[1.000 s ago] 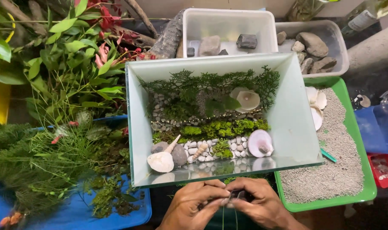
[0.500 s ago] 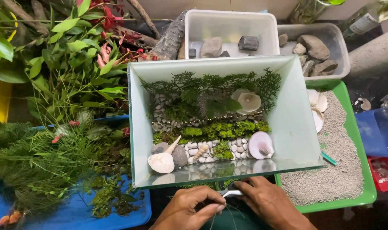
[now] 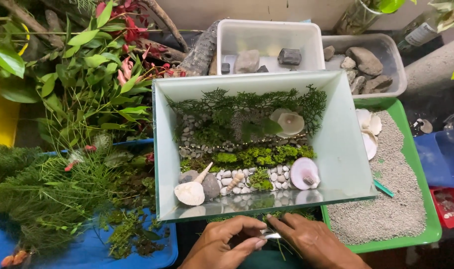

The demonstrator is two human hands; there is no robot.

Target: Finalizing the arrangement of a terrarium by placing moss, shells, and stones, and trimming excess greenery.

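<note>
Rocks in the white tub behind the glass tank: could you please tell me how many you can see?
4 in the white tub: a pale rock, a dark grey block, and two small dark stones by its front edge. The tank's rim may hide more.

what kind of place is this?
Likely a hobby bench for planting aquariums or terrariums: a glass tank laid out with moss, pebbles and shells, tubs of rocks, a green tray of gravel, and cut plants alongside.
</note>
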